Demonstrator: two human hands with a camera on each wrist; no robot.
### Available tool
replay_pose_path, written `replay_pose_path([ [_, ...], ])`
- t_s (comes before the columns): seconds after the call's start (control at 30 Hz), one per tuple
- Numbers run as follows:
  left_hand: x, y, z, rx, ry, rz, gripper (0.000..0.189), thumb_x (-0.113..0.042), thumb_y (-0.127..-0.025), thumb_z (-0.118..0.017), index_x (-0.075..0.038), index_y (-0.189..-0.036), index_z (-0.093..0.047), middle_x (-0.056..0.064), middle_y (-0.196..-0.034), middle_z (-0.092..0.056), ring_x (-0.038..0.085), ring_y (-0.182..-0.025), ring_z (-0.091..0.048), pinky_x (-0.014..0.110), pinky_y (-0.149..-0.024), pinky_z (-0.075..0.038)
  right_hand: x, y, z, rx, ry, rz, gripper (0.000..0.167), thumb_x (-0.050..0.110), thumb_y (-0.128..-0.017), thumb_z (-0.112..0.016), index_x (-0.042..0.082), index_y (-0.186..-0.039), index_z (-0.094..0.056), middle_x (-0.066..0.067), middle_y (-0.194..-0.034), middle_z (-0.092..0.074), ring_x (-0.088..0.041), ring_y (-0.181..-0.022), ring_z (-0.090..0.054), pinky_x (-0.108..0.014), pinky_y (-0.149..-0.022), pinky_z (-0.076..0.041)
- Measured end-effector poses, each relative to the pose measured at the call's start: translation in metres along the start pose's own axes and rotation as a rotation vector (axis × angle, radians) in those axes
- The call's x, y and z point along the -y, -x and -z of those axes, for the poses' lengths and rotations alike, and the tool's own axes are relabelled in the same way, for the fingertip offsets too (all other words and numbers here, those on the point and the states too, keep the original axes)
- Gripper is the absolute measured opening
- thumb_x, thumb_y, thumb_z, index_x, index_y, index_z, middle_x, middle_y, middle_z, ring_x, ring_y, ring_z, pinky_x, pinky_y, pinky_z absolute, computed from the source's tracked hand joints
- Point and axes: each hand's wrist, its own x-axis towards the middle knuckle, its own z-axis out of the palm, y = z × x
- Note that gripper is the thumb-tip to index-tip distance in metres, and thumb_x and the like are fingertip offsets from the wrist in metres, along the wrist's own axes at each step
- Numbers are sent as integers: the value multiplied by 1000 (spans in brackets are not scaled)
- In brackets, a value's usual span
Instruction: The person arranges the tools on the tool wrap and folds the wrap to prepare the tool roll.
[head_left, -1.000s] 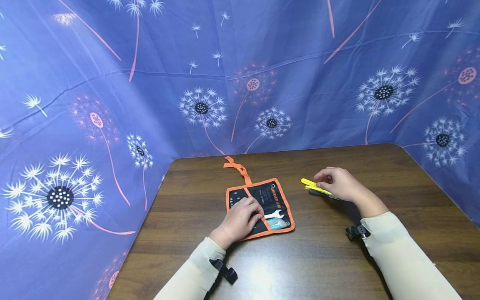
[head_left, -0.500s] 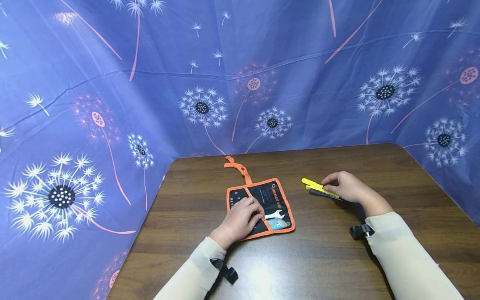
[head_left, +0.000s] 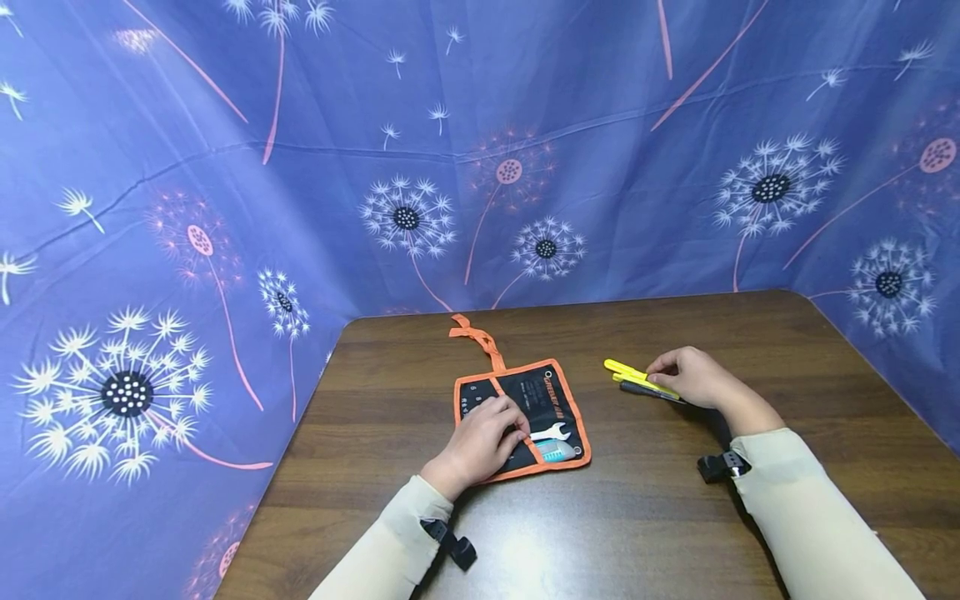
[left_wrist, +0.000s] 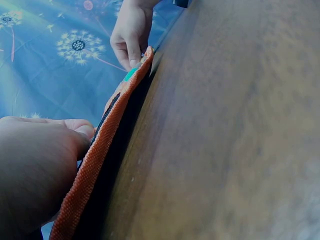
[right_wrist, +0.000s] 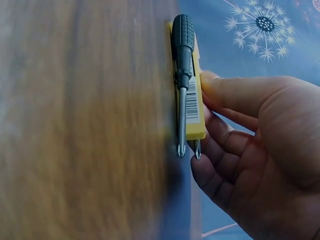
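My left hand (head_left: 486, 435) lies on a black tool pouch (head_left: 531, 389) with orange edging, its thumb and forefinger pinching the orange pocket edge. An open-ended wrench (head_left: 553, 432) and a teal-and-grey tool (head_left: 556, 451) stick out of the pocket beside the fingertips. To the right, my right hand (head_left: 697, 379) holds a slim yellow tool (right_wrist: 202, 117) with a barcode label between thumb and fingers. A black-handled Phillips screwdriver (right_wrist: 183, 50) lies alongside it. Another Phillips tip (right_wrist: 197, 149) shows past the yellow tool's end; its handle is hidden in the right wrist view.
The brown wooden table (head_left: 585, 533) carries the pouch and tools. An orange tie strap (head_left: 480, 337) runs from the pouch toward the far edge. A blue curtain (head_left: 637, 208) with dandelion prints hangs behind and to the left.
My right hand has shifted a little to the right and down along the yellow tool, its fingers now closer on it. The left hand and the pouch have stayed in place.
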Motion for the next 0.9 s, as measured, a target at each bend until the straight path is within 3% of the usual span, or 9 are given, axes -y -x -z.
replay_pose_path([
  [0.33,0,0,0,2,-4,-2,4,-25,-102,-71,-28,-99,-69,-14,-105,-57,7,-98,-55,30,-86,-51,0,1,-2,0,-14,-25,12,14,-98,-72,4,-100,-79,-3,-90,-73,-18,-80,-59,-36,-69,-47],
  [0.9,-1,1,0,4,1,2,5,-26,-103,-70,-28,-99,-68,-14,-105,-57,7,-99,-55,31,-88,-51,3,0,-5,1,-4,-40,12,17,-97,-73,7,-100,-80,-1,-91,-73,-18,-82,-61,-36,-71,-48],
])
